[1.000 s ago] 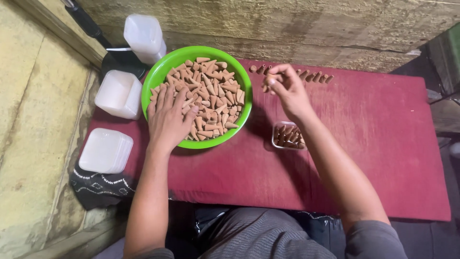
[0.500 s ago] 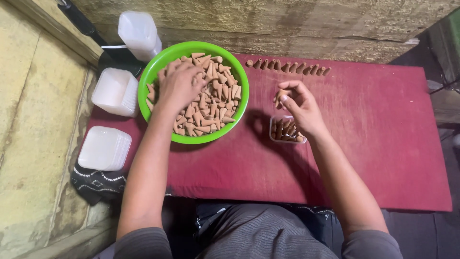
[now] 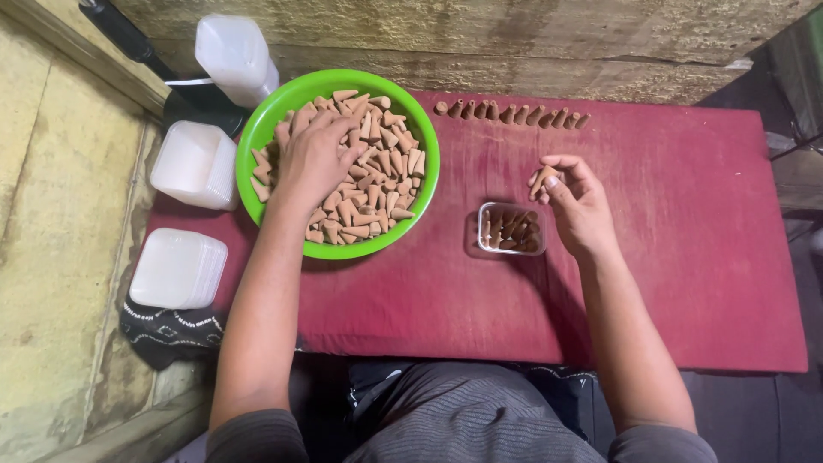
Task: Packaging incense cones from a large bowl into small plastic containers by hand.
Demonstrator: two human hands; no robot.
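1. Brown cones (image 3: 513,230) already part-fill the small clear box (image 3: 483,249) on the red tabletop (image 3: 686,257); the green bowl (image 3: 426,176) stays heaped, so by my judgement most packing remains.
2. Right hand (image 3: 579,206) pinches one cone (image 3: 543,179) just above the box.
3. Left hand (image 3: 313,159) rests in the bowl, fingers curled over cones; whether it grips any, I cannot tell.
4. Half a second earlier the right hand sat low at the box; now it is lifted.
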